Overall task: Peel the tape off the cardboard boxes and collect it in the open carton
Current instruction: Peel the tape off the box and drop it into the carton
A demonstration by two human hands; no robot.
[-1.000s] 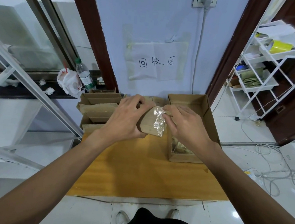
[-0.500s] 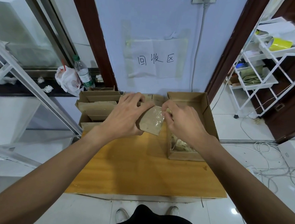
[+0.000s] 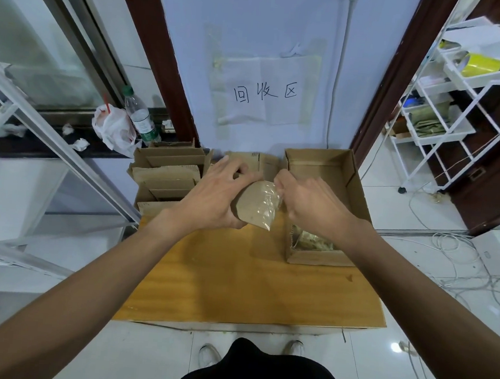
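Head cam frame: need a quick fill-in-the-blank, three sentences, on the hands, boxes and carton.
The left hand grips the cardboard box while the right hand pinches its clear ____.
On the table, the open carton stands on the ____ side.
The flattened cardboard stack lies on the ____ side.
Missing: tape; right; left.

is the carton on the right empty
Not empty: the open carton holds crumpled clear tape at its near end.
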